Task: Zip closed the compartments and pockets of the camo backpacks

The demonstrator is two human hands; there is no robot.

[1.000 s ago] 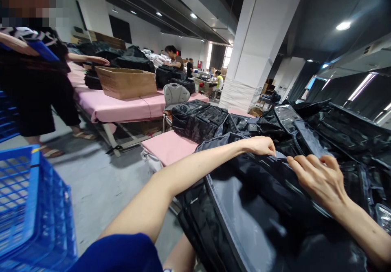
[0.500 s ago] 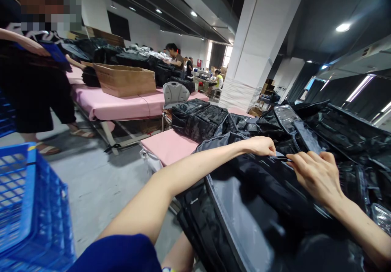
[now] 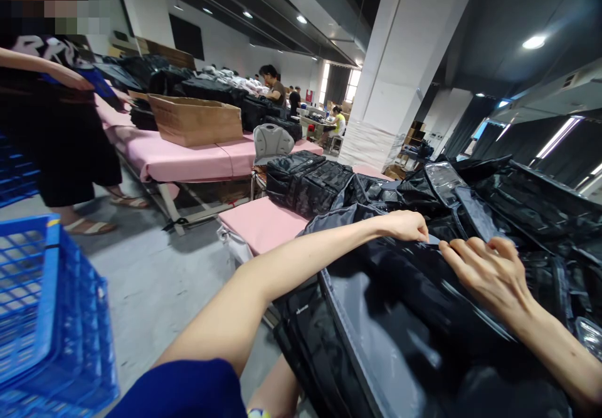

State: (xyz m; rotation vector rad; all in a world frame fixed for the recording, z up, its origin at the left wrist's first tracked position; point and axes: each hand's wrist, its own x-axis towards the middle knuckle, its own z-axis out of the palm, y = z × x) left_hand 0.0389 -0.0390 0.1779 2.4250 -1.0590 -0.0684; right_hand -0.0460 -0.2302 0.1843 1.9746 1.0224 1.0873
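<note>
Head view: at the near edge of the pink-covered desk (image 3: 263,220), the open black bag (image 3: 418,324) is spread wide. Toward the desk's far edge, camouflage bags (image 3: 315,183) are set side by side. Dark material at the open bag's upper part is pinched narrowly by the right hand (image 3: 491,274) and left hand (image 3: 405,225); exactly which part cannot be told.

It's dim in here, ceiling lamps (image 3: 535,42) and far windows (image 3: 352,84) glaring, dark shadows lying across the near bag (image 3: 399,330).
</note>
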